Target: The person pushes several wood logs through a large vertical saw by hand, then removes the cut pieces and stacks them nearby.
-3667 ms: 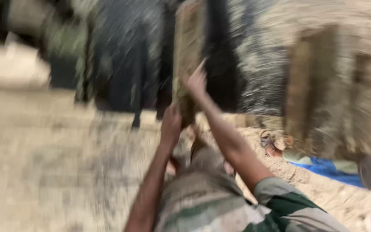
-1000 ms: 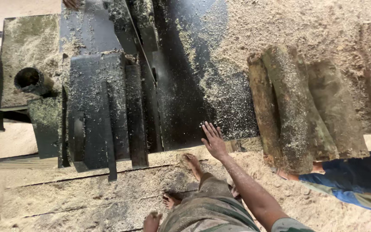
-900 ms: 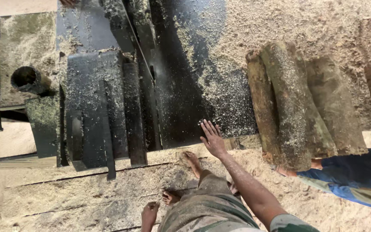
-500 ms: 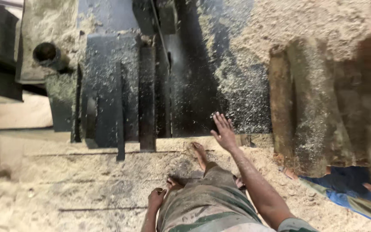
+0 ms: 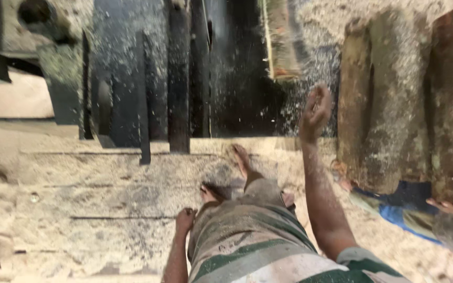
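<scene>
Fingers curled loosely inward, the right hand [image 5: 315,112] is raised at the near edge of the dark, sawdust-strewn saw table [image 5: 237,78], grasping nothing, just near of a blurred wooden plank [image 5: 281,42] lying on that table. The left hand [image 5: 185,220] hangs clenched beside the striped shorts [image 5: 252,236]. Logs [image 5: 394,115] lie to the right, a blue sheet [image 5: 399,215] at their near end

The person wears a short-sleeved shirt [image 5: 268,251] striped in green, grey and white, dusted with sawdust. Both forearms are bare, as are the left hand [image 5: 185,219], at 7 o'clock, the right hand [image 5: 315,112], at 1 o'clock, and the feet [image 5: 242,160].
</scene>
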